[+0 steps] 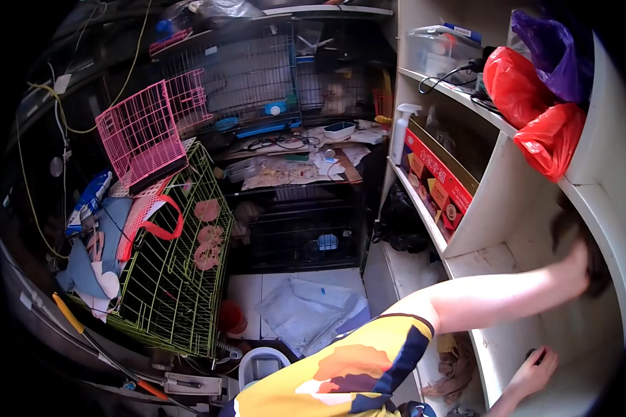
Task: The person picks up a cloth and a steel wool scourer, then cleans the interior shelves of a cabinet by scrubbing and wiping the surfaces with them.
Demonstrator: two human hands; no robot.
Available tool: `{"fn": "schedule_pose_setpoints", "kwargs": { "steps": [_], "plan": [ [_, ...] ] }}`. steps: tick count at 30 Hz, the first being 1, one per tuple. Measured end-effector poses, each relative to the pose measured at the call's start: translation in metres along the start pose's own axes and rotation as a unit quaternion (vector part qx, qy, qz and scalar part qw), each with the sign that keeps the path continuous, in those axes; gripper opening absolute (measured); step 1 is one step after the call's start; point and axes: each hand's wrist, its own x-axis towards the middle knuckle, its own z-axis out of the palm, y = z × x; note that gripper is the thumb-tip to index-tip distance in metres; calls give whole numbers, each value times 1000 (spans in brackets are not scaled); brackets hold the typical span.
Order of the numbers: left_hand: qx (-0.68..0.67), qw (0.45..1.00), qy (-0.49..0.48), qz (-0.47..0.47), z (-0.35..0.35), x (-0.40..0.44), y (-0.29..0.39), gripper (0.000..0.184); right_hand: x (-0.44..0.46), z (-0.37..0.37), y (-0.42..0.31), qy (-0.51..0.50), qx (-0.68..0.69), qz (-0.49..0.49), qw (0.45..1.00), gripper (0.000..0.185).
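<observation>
My left arm, in a yellow patterned sleeve, reaches across into the white shelf unit (494, 260). At the shelf's inner side wall, my left hand (581, 260) is blurred and closed on a dark brown, cloth-like thing (596, 267). Its fingers are mostly hidden. Lower down, my right hand (538, 372) is at a lower compartment of the same unit. The fingers are curled round a small black object (535, 356), of which only a bit shows.
Above my left arm, red plastic bags (551, 142) and a purple bag (553, 55) hang over the shelf edge. A red box (438, 184) and a white spray bottle (402, 132) stand on the shelf. Green wire cage (167, 278) and pink cage (142, 135) are at left.
</observation>
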Motion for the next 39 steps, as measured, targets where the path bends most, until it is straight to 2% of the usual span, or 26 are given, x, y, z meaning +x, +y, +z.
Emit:
{"fn": "schedule_pose_setpoints", "kwargs": {
  "steps": [1,3,6,10,12,13,15,17,19,20,21,22,23,26,35,36,39],
  "plan": [
    [22,999,4,-31,-3,-3,-16,54,-9,8,0,-4,9,-3,1000,17],
    [50,997,9,-50,-5,-7,-22,54,-20,16,-1,-83,5,39,996,16],
    [83,995,19,-55,-10,-10,-24,53,-31,34,18,-143,4,-7,990,14],
    [115,991,34,-58,-16,-14,-26,53,-33,32,17,-159,18,-1,987,12],
    [127,990,38,-56,-18,-15,-26,52,-28,28,5,-151,10,41,988,26],
    [130,989,40,-59,-19,-15,-27,52,-27,23,1,-150,10,43,988,26],
    [142,987,40,-58,-18,-17,-27,52,-23,14,-8,-147,-2,7,989,13],
    [149,987,38,-57,-15,-20,-26,52,-20,16,-12,-153,-27,12,988,12],
    [153,986,38,-58,-15,-28,-30,52,-31,28,-8,-177,11,73,981,12],
    [152,986,35,-63,-15,-34,-38,51,-36,34,6,-152,-1,23,988,8],
    [154,985,31,-66,-13,-41,-45,51,-37,31,1,-148,-20,43,988,7],
    [161,984,29,-66,-15,-48,-51,51,-39,26,1,-128,-25,18,991,7],
    [167,983,23,-69,-13,-54,-54,51,-38,29,-1,-156,-30,56,986,7],
    [151,984,-2,-90,-2,-61,-68,51,-32,31,-8,-111,-9,48,993,7],
    [-22,985,-91,-147,76,-51,-121,50,-28,33,-19,-124,-35,50,990,10],
    [-46,983,-91,-155,83,-51,-129,50,-27,29,-21,-172,-27,120,977,17],
    [-121,972,-84,-186,97,-48,-146,50,-51,37,-7,-162,145,342,914,56]
  ]
}}
